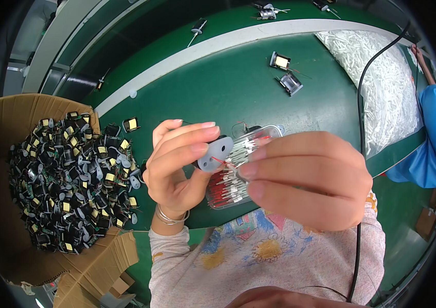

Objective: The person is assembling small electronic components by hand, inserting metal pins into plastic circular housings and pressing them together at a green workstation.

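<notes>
L hand: left hand (177, 172) clamped on black part w/ grey oval plastic face (217, 154), holes showing.
R hand: right hand (315, 179), fingertips tog., pinching thin red wire (221, 161); tip detail too small to tell.
Part in work: in L fingers, just L of R fingertips; wire spans btwn.
Tray: clear plastic tray (223, 207) w/ white & red slender pcs, below & btwn both hands.
Box: brown cardboard box (20, 107), L of left hand, heaped w/ black parts w/ yellow blocks (69, 179).
Counter: green counter (202, 84) under hands; two loose black parts (290, 83) beyond right hand.
Bag: clear bag of short white tubes (382, 97), beyond & R of right hand.
Cable: black cable (361, 110), near right hand.
Co-worker: blue sleeve (418, 161), far R of right hand.
</notes>
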A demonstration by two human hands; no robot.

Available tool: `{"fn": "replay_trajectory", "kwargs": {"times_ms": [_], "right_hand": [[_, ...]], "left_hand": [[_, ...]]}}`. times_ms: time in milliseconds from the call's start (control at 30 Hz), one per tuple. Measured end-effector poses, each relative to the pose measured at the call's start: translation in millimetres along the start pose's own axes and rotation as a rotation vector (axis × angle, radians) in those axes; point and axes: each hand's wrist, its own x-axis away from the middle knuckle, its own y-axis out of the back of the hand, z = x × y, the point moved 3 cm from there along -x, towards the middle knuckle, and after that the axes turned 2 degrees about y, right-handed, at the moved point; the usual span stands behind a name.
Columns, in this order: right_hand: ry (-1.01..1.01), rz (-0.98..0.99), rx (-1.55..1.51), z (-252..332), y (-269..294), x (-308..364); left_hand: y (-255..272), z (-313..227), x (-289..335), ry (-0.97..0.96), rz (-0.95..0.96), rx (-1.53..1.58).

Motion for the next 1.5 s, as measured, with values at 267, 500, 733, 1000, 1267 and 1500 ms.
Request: {"fn": "replay_trajectory", "kwargs": {"times_ms": [267, 500, 733, 1000, 1267, 1500], "right_hand": [[-0.043, 0.073, -0.115, -11, 4, 1], [-0.123, -0.028, -0.136, -13, 4, 6], [0.054, 0.008, -0.004, -7, 4, 2], [0.025, 0.004, 0.055, -2, 2, -2], [0.036, -0.017, 0.093, 0, 0, -2], [0.034, -0.079, 0.105, 3, -6, 1]], "left_hand": [[2, 2, 1, 0.01, 0.004, -0.001], [-1, 2, 1, 0.027, 0.012, 0.045], [1, 2, 1, 0.0, 0.006, 0.003], [1, 3, -1, -0.034, 0.004, -0.025], [2, 3, 0, -0.046, -0.001, -0.031], [2, 2, -1, -0.04, -0.018, -0.021]]}}
